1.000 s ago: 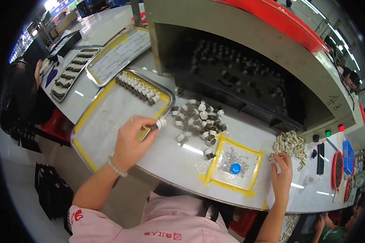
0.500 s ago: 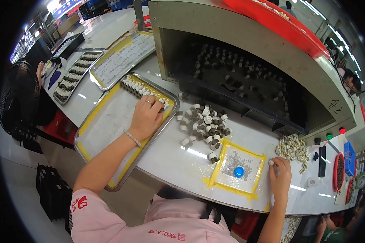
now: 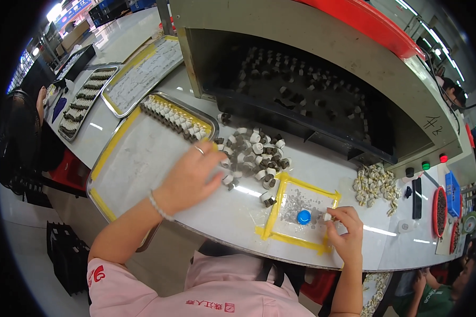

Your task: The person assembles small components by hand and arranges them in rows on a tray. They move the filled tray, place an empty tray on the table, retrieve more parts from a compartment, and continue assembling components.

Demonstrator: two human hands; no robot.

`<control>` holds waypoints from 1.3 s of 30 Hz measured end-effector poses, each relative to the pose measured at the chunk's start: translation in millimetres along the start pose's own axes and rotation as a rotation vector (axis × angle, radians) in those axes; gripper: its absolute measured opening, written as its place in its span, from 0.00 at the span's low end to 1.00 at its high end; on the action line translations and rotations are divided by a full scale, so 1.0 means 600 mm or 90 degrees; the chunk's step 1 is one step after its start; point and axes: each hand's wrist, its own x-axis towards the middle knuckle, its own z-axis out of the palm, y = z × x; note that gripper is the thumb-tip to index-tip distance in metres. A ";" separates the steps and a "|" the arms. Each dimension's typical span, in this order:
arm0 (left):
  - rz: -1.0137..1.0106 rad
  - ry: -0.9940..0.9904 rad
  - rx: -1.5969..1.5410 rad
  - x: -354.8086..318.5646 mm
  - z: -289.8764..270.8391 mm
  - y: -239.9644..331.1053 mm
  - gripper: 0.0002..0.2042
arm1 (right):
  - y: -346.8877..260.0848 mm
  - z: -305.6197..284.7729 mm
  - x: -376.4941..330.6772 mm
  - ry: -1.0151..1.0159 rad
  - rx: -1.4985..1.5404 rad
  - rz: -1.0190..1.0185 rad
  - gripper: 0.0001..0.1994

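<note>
My left hand point(image 3: 190, 177), slightly blurred, reaches over the right edge of a metal tray point(image 3: 98, 164) with yellow tape along its inner border. Its thumb and fingers are apart, and nothing shows between them. Beside its fingertips lies a loose pile of small white-and-dark pieces point(image 3: 256, 150). Similar pieces stand in tight rows point(image 3: 177, 117) at the tray's far end. My right hand point(image 3: 348, 232) pinches a small whitish piece point(image 3: 327, 216), partly hidden by the fingers, over the right edge of a yellow-taped square point(image 3: 301, 238). Inside this wet-spotted square sits a blue cap point(image 3: 303, 217).
A large beige machine point(image 3: 322, 37) with a dark opening holding more pieces stands behind the pile. Cream-coloured small pieces point(image 3: 375, 187) are heaped at right, near a black bar-shaped object point(image 3: 417, 198). Further trays point(image 3: 143, 74) lie at far left, by a black fan point(image 3: 24, 142).
My left hand has left the tray's rows and moved nearer me, toward the loose pile. My right hand has shifted left with the small piece to the taped square's edge. The view has shifted slightly.
</note>
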 end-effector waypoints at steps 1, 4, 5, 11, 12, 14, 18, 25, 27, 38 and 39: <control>-0.001 -0.075 -0.074 -0.007 0.008 0.018 0.18 | -0.007 0.003 0.003 -0.018 0.010 -0.011 0.14; -0.008 -0.165 -0.022 -0.017 0.029 0.042 0.16 | -0.024 0.010 0.011 -0.039 0.032 -0.010 0.12; 0.011 -0.143 0.008 -0.023 0.042 0.038 0.13 | -0.027 0.012 0.016 -0.057 0.013 -0.059 0.12; 0.068 -0.128 0.011 -0.040 0.049 0.039 0.13 | -0.033 0.026 0.028 -0.112 -0.069 -0.167 0.11; 0.073 -0.130 0.009 -0.040 0.047 0.042 0.13 | -0.032 0.027 0.029 -0.111 -0.073 -0.164 0.11; 0.065 -0.117 -0.022 -0.044 0.044 0.048 0.13 | -0.032 0.031 0.032 -0.112 -0.116 -0.212 0.09; -0.163 -0.144 -0.387 -0.051 0.022 0.075 0.13 | -0.043 0.026 0.036 -0.133 -0.177 -0.230 0.08; -0.507 -0.059 -1.016 -0.089 0.056 0.120 0.08 | -0.050 0.029 0.039 -0.150 -0.224 -0.241 0.08; -0.513 -0.080 -1.042 -0.094 0.069 0.129 0.10 | -0.049 0.029 0.039 -0.138 -0.216 -0.248 0.07; -0.475 -0.070 -1.165 -0.074 0.137 0.174 0.08 | -0.036 0.033 -0.002 -0.059 0.197 0.029 0.13; -0.478 -0.080 -1.113 -0.074 0.141 0.175 0.08 | -0.036 0.035 -0.005 -0.059 0.196 0.030 0.13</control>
